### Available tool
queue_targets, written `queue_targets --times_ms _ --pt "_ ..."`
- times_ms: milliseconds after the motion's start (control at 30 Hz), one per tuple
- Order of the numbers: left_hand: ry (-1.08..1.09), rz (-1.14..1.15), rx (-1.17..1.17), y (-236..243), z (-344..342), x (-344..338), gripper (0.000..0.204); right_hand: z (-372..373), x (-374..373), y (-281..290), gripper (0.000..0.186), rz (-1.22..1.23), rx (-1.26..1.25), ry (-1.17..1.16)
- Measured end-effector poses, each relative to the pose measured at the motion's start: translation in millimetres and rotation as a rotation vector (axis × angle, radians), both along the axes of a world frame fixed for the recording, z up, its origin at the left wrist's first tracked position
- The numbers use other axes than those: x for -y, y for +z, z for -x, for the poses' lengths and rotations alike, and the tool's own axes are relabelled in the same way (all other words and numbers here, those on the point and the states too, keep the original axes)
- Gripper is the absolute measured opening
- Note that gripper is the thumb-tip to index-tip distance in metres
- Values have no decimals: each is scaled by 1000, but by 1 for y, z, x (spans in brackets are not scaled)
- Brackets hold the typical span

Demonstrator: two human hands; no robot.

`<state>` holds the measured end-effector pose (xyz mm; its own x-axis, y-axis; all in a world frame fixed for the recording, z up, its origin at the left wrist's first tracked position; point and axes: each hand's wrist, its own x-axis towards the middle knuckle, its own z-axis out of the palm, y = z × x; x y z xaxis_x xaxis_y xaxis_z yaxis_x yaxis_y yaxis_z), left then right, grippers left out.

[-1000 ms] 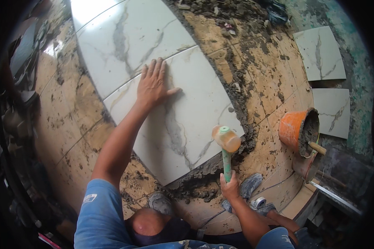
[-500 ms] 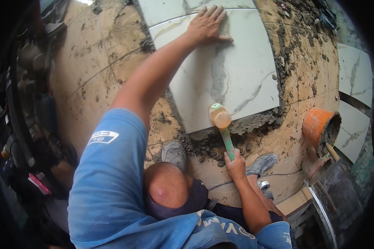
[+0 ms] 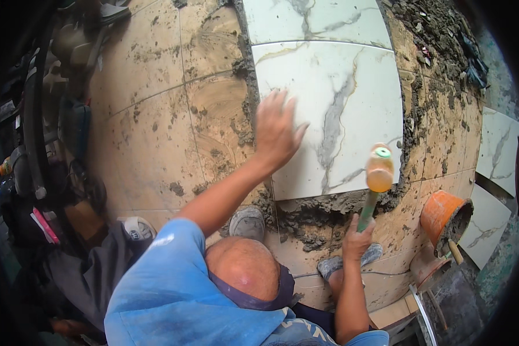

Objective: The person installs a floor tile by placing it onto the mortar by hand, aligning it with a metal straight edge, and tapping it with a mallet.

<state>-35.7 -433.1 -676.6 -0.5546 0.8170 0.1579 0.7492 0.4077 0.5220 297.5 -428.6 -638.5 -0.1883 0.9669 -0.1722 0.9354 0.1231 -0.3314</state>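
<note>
A large white marble-patterned tile (image 3: pixel 305 75) lies on grey mortar (image 3: pixel 311 222) that shows along its near and right edges. Over the tile's left side, my left hand (image 3: pixel 277 128) has its fingers spread; whether it touches the surface I cannot tell. My right hand (image 3: pixel 357 237) is wrapped round the green handle of a rubber mallet (image 3: pixel 380 170). The mallet's amber head, slightly blurred, is at the tile's near right corner. Beyond a thin joint, a second marble-patterned tile (image 3: pixel 328 17) adjoins the far edge.
Mortar-spattered beige floor tiles (image 3: pixel 150 138) surround the work. An orange bucket (image 3: pixel 441 210) of mortar lies tipped at right, near loose marble-patterned tiles (image 3: pixel 499 151). Rubble (image 3: pixel 427 29) is heaped at the far right. A person's pale shoe (image 3: pixel 137 228) and dark trouser leg show at left.
My left hand has drawn back from the tile's far edge to its left side. The mallet, in my right hand, has shifted right along the near edge. The view has shifted too.
</note>
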Motion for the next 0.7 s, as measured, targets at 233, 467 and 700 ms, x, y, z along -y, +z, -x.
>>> queue_targets --times_ms 233,467,700 --pt "30 205 91 -6 -25 68 88 -19 -36 -19 45 -44 268 -74" --pt "-83 242 191 3 -33 81 89 -30 -9 -9 38 -108 -98 -141" --pt "-283 330 133 10 -29 92 80 -55 40 -13 34 -77 -146 97"
